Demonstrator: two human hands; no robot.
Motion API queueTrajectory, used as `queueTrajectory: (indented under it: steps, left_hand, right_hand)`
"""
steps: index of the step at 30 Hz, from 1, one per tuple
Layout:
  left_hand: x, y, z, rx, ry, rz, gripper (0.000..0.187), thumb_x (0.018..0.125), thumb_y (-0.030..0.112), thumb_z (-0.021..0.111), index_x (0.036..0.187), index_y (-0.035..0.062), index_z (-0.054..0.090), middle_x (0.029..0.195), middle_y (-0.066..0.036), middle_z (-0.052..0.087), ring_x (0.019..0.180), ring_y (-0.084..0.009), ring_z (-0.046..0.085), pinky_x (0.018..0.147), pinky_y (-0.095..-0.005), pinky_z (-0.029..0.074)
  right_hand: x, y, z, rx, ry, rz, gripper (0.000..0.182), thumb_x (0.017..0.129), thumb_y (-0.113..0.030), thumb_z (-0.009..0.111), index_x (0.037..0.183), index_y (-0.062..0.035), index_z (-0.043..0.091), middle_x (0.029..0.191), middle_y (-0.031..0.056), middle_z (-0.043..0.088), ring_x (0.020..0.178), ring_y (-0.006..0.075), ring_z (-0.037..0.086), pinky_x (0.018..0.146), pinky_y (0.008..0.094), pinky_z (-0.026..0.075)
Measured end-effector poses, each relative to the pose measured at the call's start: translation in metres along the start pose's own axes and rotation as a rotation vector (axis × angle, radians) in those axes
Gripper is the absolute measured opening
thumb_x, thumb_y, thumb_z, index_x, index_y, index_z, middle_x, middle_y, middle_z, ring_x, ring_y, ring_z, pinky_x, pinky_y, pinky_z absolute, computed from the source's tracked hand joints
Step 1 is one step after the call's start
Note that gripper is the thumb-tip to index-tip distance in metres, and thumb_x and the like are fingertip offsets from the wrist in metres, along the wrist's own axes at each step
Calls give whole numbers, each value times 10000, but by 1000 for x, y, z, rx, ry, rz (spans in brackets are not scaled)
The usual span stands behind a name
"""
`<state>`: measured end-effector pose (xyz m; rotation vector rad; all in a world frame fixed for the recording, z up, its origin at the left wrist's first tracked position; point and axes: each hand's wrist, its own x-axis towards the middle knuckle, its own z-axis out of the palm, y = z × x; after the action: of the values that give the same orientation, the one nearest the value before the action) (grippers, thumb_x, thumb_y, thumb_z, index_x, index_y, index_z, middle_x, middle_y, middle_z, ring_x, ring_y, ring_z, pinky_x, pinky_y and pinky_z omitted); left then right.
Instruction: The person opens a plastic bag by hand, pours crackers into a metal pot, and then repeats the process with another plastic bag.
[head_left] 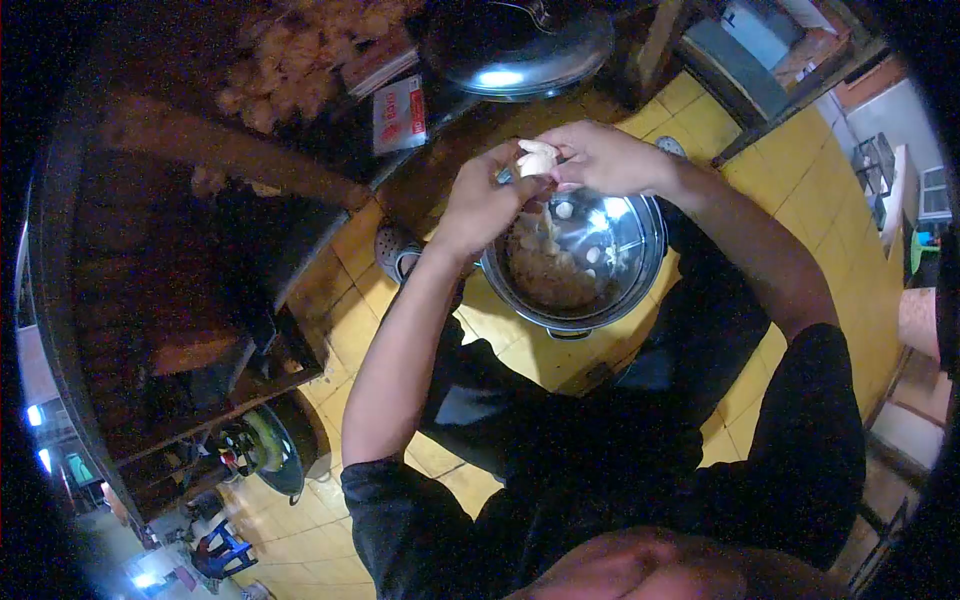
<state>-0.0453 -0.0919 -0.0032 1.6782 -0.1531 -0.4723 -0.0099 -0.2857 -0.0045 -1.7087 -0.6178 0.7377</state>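
Both hands are raised over the far rim of a shiny metal pot (640,235) on the floor. My left hand (488,200) has its fingers closed round a pale, whitish piece (537,160) that looks like garlic. From the other side, my right hand (605,160) pinches at the same piece, fingertips touching it. Inside the pot lie a few small white pieces (565,210) and a brownish heap (550,270), possibly peels or their reflection.
Beyond the pot is a large metal lid (520,60), with a white and red box (400,113) beside it. Wooden shelving (180,200) stands at the left. My knees flank the pot on yellow floor tiles (340,320). Part of another person (918,322) shows at the right edge.
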Motion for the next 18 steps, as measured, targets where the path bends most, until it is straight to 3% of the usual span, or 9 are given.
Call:
queueTrajectory:
  steps: [1,3,7,12,16,18]
  left_hand:
    - [1,-1,0,1,0,-1,521,810,122,673,1242,-104,490,919,-143,678,776,-163,667,693,-279,529]
    - [1,1,1,40,31,4,384,851,66,637,1203,-56,541,973,-105,665,826,-156,639,718,-271,527]
    - [-4,9,3,122,38,-15,337,839,53,654,1154,-41,582,958,-91,669,821,-142,633,709,-266,525]
    - [4,-10,-2,300,146,240,341,823,25,655,1156,-14,596,960,-65,669,819,-123,624,706,-268,527]
    - [2,-4,-2,290,167,218,334,827,21,644,1156,-9,596,960,-66,666,821,-135,625,716,-280,529]
    - [-5,9,-1,49,168,82,307,860,78,632,1157,4,598,954,-64,662,793,-140,623,693,-282,526]
  right_hand:
    - [-3,-3,0,1,0,0,312,834,1,558,1146,-3,548,1020,104,633,944,204,621,807,314,495]
    - [-11,-15,4,-584,155,-63,268,817,-33,589,1084,-3,592,939,163,656,879,281,652,769,355,499]
    - [-14,-22,9,-619,238,-94,261,801,-78,627,1053,-10,615,879,196,656,837,336,657,728,399,497]
    - [-13,-22,6,-693,247,-227,292,787,-100,659,1062,-13,617,893,183,667,815,335,664,712,407,504]
    - [-12,-22,7,-659,306,-224,264,778,-166,672,1007,-40,637,909,193,664,879,381,638,793,446,501]
    - [-11,-20,2,-569,346,-210,329,780,-120,675,1088,-26,604,938,173,674,824,322,667,756,405,521]
